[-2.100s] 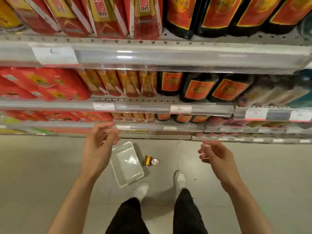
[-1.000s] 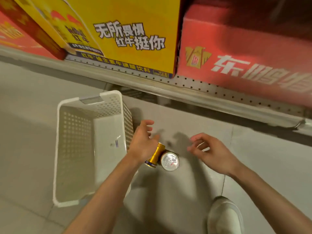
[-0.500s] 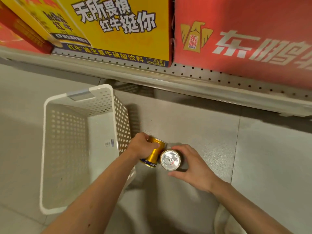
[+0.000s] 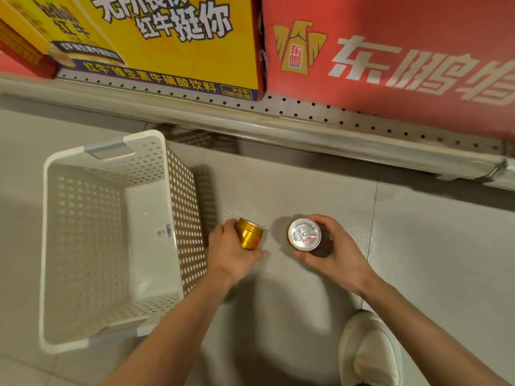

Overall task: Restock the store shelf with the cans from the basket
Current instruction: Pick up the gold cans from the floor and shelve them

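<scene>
Just right of the white perforated plastic basket [image 4: 111, 240], the left hand [image 4: 231, 254] is gripping a tilted gold metal can [image 4: 249, 233]; the right hand [image 4: 334, 252] is clasping an upright silver-topped can [image 4: 304, 234], farther right, below the shelf edge [image 4: 278, 126]

pale grey tiled floor [image 4: 418, 246], thin grout lines, soft shadows near the bottom centre. perforated metal shelf edge [image 4: 306, 118] runs across the top, tilted down to the right. on it a yellow carton [image 4: 172, 40] beside a red carton [image 4: 390, 57], both printed with chinese text.
</scene>
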Demonstrator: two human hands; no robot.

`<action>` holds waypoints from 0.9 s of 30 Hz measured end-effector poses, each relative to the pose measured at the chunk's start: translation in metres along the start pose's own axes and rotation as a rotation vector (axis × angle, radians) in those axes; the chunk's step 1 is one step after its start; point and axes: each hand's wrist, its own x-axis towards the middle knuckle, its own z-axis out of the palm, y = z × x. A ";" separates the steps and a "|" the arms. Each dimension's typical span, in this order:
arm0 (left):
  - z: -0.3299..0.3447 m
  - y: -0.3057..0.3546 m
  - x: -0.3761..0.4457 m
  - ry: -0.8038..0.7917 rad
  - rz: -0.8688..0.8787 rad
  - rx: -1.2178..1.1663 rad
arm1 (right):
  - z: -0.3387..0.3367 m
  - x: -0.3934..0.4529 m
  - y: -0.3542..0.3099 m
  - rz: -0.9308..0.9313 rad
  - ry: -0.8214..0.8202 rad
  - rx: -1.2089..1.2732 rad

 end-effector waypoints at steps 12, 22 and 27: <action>0.018 -0.014 -0.007 0.144 -0.017 -0.293 | 0.018 0.001 0.005 0.030 0.064 -0.013; -0.045 0.049 -0.060 0.135 0.126 -0.716 | -0.054 -0.014 -0.079 0.118 0.116 0.201; -0.140 0.100 -0.142 0.137 0.214 -0.803 | -0.121 -0.049 -0.197 0.086 0.082 0.213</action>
